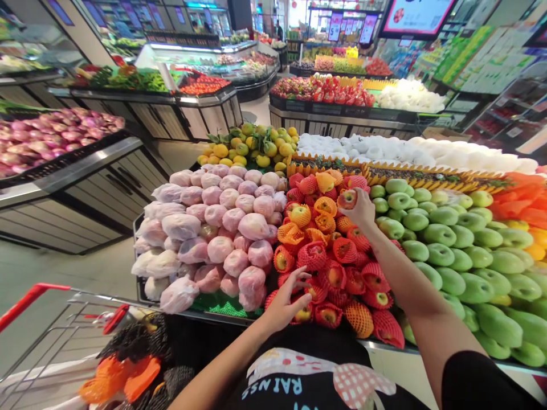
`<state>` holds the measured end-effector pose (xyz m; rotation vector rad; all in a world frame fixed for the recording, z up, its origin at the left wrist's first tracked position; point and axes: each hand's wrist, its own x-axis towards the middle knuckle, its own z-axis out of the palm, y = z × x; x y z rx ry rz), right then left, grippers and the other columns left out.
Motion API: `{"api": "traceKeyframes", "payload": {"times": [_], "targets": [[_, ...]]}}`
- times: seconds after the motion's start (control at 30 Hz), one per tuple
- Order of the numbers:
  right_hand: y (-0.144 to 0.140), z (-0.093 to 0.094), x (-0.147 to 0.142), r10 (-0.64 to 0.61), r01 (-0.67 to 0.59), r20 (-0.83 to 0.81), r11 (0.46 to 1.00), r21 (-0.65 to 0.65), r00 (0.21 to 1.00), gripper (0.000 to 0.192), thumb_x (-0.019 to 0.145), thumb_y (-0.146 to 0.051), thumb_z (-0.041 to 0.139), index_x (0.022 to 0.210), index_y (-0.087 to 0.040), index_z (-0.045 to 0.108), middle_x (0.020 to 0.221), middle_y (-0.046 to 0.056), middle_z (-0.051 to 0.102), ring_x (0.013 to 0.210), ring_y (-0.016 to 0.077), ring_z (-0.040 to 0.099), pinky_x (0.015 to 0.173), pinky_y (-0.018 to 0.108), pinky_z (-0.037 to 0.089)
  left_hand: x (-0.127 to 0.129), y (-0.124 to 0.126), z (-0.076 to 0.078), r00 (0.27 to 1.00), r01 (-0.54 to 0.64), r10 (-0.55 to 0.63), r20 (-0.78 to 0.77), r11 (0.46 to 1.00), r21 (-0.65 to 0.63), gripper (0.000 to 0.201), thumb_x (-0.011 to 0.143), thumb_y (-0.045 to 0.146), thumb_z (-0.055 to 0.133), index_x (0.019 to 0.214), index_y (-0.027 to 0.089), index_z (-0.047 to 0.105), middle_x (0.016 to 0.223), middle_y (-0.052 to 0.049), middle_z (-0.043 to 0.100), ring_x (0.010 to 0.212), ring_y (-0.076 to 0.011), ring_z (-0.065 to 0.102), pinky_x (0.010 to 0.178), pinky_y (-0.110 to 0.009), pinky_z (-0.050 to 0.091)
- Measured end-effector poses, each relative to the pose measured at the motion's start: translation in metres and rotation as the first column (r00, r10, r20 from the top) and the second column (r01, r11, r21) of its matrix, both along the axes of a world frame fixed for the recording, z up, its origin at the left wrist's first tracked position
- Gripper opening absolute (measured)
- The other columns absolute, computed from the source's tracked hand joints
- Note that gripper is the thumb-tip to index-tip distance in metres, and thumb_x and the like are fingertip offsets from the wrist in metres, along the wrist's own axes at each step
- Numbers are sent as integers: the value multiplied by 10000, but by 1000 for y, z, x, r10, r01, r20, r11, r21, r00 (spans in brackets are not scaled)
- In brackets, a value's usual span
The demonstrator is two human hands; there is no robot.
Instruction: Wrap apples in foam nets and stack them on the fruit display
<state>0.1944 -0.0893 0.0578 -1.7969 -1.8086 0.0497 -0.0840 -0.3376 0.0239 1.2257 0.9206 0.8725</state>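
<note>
My right hand (363, 212) reaches over a pile of apples in red and orange foam nets (331, 267) and grips one bare red-yellow apple (347, 199) near the pile's far end. At the near edge of the same pile, my left hand (285, 302) rests with fingers spread on a netted apple (304, 312). To the left lies a heap of pinkish fruit wrapped in plastic (217, 228). Green apples (444, 239) fill the section to the right.
A shopping cart with a red handle (32, 299) stands at my lower left, holding orange and black net items (128, 370). Yellow-green citrus (256, 145) and white-wrapped fruit (384, 149) lie beyond. An aisle (64, 267) separates this stand from more produce counters (106, 176).
</note>
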Motion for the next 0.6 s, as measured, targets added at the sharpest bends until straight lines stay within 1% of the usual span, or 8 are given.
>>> {"api": "traceKeyframes", "payload": {"times": [0.07, 0.13, 0.2, 0.27, 0.37, 0.43, 0.5, 0.6], "targets": [[32, -5, 2, 32, -30, 54, 999, -40, 998, 813, 771, -419, 744, 1446, -109, 413, 1435, 247, 530, 1297, 410, 526, 1048, 573, 455, -5, -1, -3, 999, -33, 33, -1, 999, -3, 618, 942, 430, 641, 1488, 264, 405, 1403, -131, 550, 1207, -251, 610, 1126, -478, 418], [53, -11, 1, 129, -120, 92, 987, -104, 987, 759, 838, -356, 670, 1483, -85, 376, 1509, 255, 473, 1385, 383, 461, 1109, 554, 419, -10, -1, -5, 998, -64, 64, -10, 998, -8, 591, 946, 421, 636, 1474, 258, 424, 1385, -124, 567, 1183, -242, 619, 1121, -470, 426], [63, -16, -1, 205, -186, 111, 969, -164, 972, 722, 866, -303, 627, 1501, -77, 369, 1555, 254, 437, 1440, 362, 418, 1142, 532, 398, -13, 0, -5, 995, -90, 90, -31, 996, -6, 564, 946, 408, 637, 1455, 254, 448, 1367, -116, 586, 1170, -236, 622, 1117, -467, 430], [66, -18, -4, 228, -200, 126, 959, -201, 965, 773, 845, -286, 651, 1519, -60, 349, 1584, 272, 393, 1469, 387, 381, 1152, 554, 382, -14, 2, -5, 993, -109, 108, -57, 994, -7, 535, 943, 394, 642, 1430, 245, 475, 1357, -113, 600, 1166, -235, 621, 1116, -470, 432], [55, -11, -8, 228, -190, 161, 957, -219, 960, 856, 817, -286, 684, 1550, -63, 303, 1615, 277, 336, 1494, 425, 325, 1162, 597, 344, -15, 6, -5, 990, -118, 117, -74, 993, -11, 499, 941, 381, 643, 1397, 229, 510, 1351, -115, 618, 1170, -236, 622, 1112, -467, 438], [40, -2, -9, 224, -183, 187, 960, -212, 956, 796, 864, -310, 636, 1553, -88, 305, 1614, 244, 356, 1501, 397, 322, 1176, 566, 330, -13, 10, -6, 991, -113, 112, -76, 994, -3, 478, 943, 373, 638, 1385, 228, 527, 1354, -112, 624, 1178, -238, 623, 1105, -460, 445], [20, 7, -10, 220, -174, 212, 961, -215, 952, 641, 933, -343, 542, 1509, -114, 378, 1548, 210, 463, 1446, 353, 414, 1152, 501, 369, -11, 14, -8, 991, -104, 104, -81, 995, 8, 445, 945, 365, 634, 1360, 227, 551, 1360, -109, 626, 1174, -239, 627, 1092, -451, 456], [-16, 13, -14, 231, -155, 253, 945, -288, 940, 386, 984, -341, 427, 1283, -160, 590, 1261, 152, 688, 1167, 298, 635, 983, 408, 481, -6, 19, -10, 992, -92, 93, -88, 996, 11, 390, 945, 350, 628, 1309, 218, 582, 1355, -113, 631, 1135, -232, 640, 1051, -431, 486]]}}
